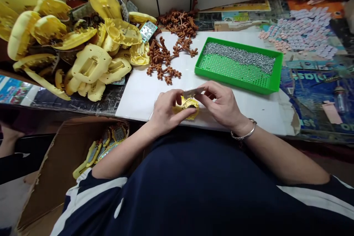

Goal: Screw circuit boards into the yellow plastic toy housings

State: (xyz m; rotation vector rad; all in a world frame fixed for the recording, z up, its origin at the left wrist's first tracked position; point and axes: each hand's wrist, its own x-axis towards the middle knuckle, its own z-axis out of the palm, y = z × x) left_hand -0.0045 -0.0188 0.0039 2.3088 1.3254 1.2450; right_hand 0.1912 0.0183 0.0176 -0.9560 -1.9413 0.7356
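Just above the table's front edge, my left hand (167,111) is closed around a small yellow plastic shell (195,104), its thumb lying across the near side. A dark round part and thin wires show inside the shell. My right hand (222,105), with a metal bangle at the wrist, pinches the edge of a thin greyish board (193,91) above the shell. The fingertips of my left hand are close to the board's other end; whether they touch it I cannot tell. The board is seen nearly edge-on, so its face is hidden.
A green tray (238,85) of small screws (240,55) stands beyond my right hand. Brown branching plastic parts (163,59) lie behind my left hand. Yellow shells (92,62) pile up at left. Below is an open cardboard box (45,177); small pale pieces (304,31) spread at right.
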